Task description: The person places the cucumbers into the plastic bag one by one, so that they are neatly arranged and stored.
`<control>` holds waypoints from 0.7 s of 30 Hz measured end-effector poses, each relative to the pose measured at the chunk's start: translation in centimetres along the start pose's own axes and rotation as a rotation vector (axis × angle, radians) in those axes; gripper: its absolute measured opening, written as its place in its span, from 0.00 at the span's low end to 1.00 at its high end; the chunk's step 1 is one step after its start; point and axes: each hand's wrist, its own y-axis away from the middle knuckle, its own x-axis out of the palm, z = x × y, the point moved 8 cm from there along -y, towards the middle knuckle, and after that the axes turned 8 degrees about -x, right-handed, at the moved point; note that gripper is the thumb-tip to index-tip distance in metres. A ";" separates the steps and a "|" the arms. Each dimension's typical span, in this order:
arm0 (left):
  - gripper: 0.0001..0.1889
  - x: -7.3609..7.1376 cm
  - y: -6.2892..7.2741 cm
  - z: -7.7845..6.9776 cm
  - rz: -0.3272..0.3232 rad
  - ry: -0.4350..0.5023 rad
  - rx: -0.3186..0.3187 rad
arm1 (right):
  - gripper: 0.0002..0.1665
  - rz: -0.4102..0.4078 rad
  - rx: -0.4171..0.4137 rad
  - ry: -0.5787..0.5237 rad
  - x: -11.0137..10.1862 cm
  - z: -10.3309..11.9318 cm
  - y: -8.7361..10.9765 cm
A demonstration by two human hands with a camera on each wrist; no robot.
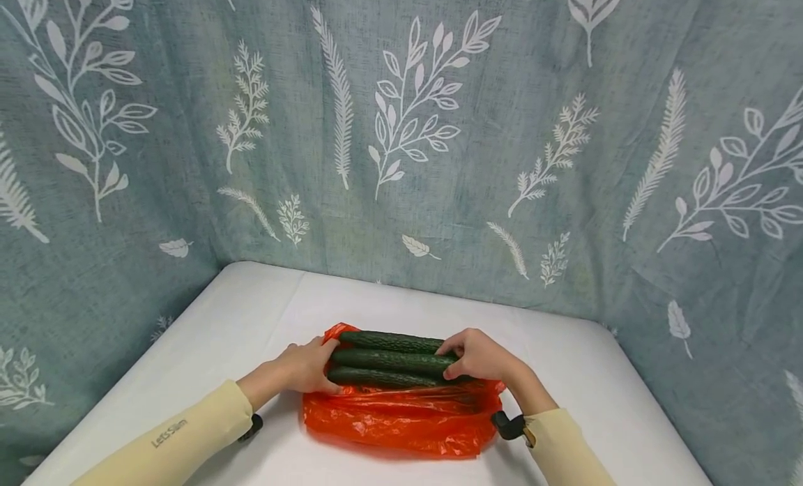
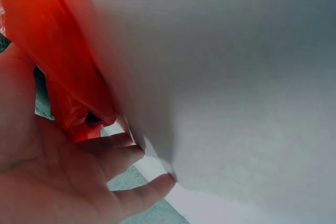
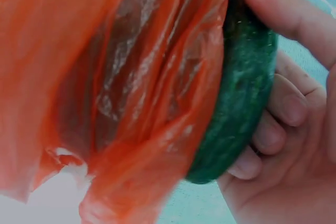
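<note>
Three dark green cucumbers [image 1: 389, 361] lie side by side in the mouth of a red plastic bag [image 1: 401, 423]. At their left ends is my left hand [image 1: 305, 365], its thumb by the front cucumber and the bag's edge. The left wrist view shows the other fingers [image 2: 142, 198] of that hand loosely extended beside the bag, low by the white surface. My right hand [image 1: 479, 357] grips a cucumber [image 3: 239, 98] near the right ends, thumb on one side and curled fingers on the other. The bag hides the cucumbers' lower sides.
The bag rests on a white-covered table [image 1: 263, 319]. Behind and beside the table hangs a blue-green curtain [image 1: 376, 228] with white leaf patterns. A dark strap [image 1: 508, 425] is on the right wrist.
</note>
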 end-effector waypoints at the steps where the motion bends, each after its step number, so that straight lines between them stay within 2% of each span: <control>1: 0.51 0.1 0.0 0.0 0.000 -0.003 0.002 | 0.21 0.005 0.001 0.020 0.1 0.1 0.1; 6: 0.51 0.3 0.1 0.1 -0.006 -0.009 0.003 | 0.21 0.013 0.007 0.099 0.5 0.5 0.3; 13: 0.51 0.4 -0.3 0.0 -0.004 0.000 -0.005 | 0.19 0.004 0.003 0.080 0.4 0.2 0.8; 21: 0.51 0.0 -0.3 -0.3 0.015 0.001 0.032 | 0.18 -0.016 -0.015 0.039 0.3 -0.1 1.0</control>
